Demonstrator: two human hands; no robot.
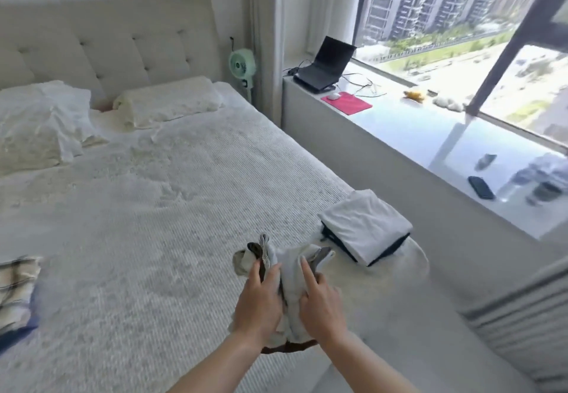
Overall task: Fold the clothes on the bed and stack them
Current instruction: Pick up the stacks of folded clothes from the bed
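Both my hands hold a bundle of light grey and cream clothes [290, 272] above the bed's near right corner. My left hand [259, 299] grips its left side, fingers curled into the cloth. On the right side my right hand [321, 300] grips the bundle, with the index finger stretched forward. A dark brown piece shows under the bundle. To the right lies a folded stack [365, 226], white on top and dark navy beneath. A plaid garment [17, 282] lies at the bed's left edge.
The white bed [147, 214] has two pillows [46, 122] by a tufted headboard. Along the right runs a wide window ledge [430, 146] with a laptop [322, 66], a pink mouse pad and a phone [481, 187]. A green fan [242, 63] stands in the corner.
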